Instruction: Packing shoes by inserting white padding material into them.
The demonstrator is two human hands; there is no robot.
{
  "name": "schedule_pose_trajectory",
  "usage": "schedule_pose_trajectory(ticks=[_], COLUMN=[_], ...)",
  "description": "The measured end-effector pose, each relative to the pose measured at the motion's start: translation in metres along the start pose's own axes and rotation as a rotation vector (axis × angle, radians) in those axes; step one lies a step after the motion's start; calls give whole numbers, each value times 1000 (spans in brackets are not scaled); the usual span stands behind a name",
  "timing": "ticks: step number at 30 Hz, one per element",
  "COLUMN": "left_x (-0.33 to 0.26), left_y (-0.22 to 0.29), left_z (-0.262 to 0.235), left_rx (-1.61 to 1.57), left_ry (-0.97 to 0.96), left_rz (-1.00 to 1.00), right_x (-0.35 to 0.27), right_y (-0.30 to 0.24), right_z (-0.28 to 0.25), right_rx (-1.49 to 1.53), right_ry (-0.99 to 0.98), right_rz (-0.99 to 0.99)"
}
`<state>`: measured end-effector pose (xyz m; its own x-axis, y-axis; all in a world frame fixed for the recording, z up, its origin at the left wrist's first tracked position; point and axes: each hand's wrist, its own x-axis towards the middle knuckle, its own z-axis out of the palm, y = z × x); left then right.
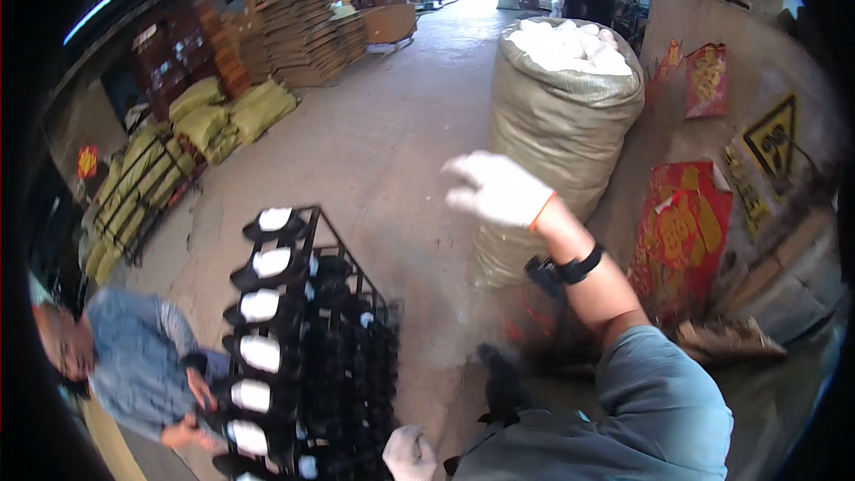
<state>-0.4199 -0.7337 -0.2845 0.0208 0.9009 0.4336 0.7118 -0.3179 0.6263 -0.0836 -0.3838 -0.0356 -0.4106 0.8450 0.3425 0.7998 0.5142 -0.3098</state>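
Note:
My right hand (pixel 499 191), in a white work glove with an orange cuff, reaches forward with its fingers stretched out and slightly apart. It holds nothing. In the picture it overlaps the front of a tall woven sack (pixel 563 116) heaped with white rounded pieces (pixel 570 44); I cannot tell whether it touches the sack. Low in the view, my left hand (pixel 410 454), gloved in white too, is curled closed beside a black metal rack (pixel 343 245). What it holds, if anything, is hidden. The rack carries rows of dark, shoe-like pieces with white tops (pixel 261 306).
A person (pixel 138 365) in a blue-grey top stands at the rack's left side, hands near it. Stacked flat cardboard (pixel 289 36) and yellow-green sacks (pixel 232 116) lie at the far left. On the right stands a panel with red posters (pixel 684 232). Concrete floor (pixel 401 125) runs between them.

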Motion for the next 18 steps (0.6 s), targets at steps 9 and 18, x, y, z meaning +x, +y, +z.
schedule_pose_trajectory(ticks=[9, 18], left_x=[460, 747], left_y=[159, 385], left_z=[171, 393], left_rx=[-306, -387], left_ry=[-75, -491], left_rz=[556, 680], right_x=[113, 85], right_y=[380, 531], right_z=[-261, -208], right_rx=[-634, -713], right_ry=[346, 240], right_rz=[814, 565])
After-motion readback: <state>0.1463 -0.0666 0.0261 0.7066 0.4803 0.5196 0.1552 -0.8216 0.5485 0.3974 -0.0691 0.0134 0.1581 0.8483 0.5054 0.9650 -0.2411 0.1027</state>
